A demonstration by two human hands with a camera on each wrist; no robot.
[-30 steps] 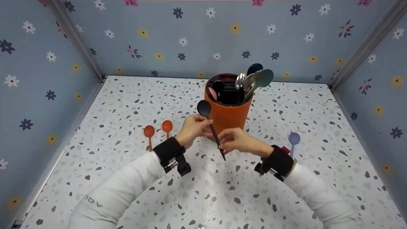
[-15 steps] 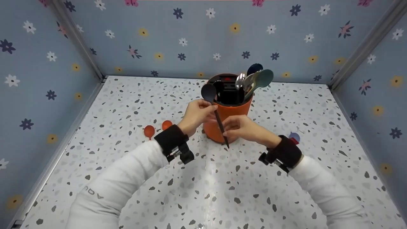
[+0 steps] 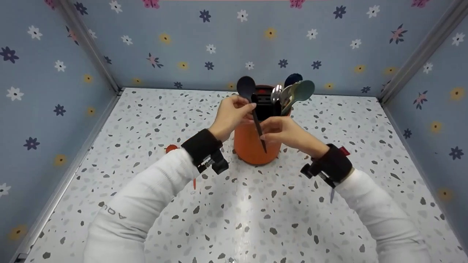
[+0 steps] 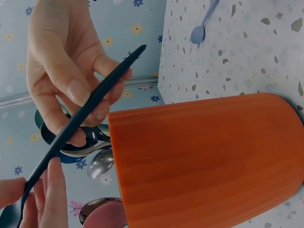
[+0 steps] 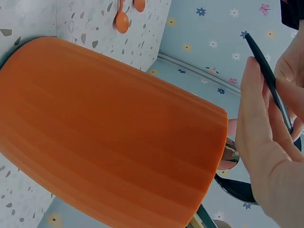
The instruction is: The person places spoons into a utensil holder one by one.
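A black spoon (image 3: 246, 87) is held slantwise, bowl up, in front of and above the orange utensil holder (image 3: 256, 151). My left hand (image 3: 233, 116) pinches it just below the bowl. Lower on the handle, the fingers and thumb of my right hand (image 3: 289, 132) pinch it, and its pointed end sticks out below them. In the left wrist view the spoon's handle (image 4: 78, 116) crosses between both hands, beside the holder's rim. Standing in the holder are a green spoon (image 3: 306, 90), a dark blue one (image 3: 293, 79), a silver spoon (image 3: 276, 94) and a pink one (image 4: 107, 214).
On the speckled table, an orange spoon (image 3: 171, 148) and the handle of another orange spoon (image 3: 194, 183) show around my left sleeve. A purple spoon (image 4: 198, 34) lies to the right, mostly behind my right wrist in the head view. Flowered panels (image 3: 226, 44) enclose the back and sides.
Both hands have moved up and away from me with the black spoon. Its bowl has risen from in front of the holder to above the rim's left side.
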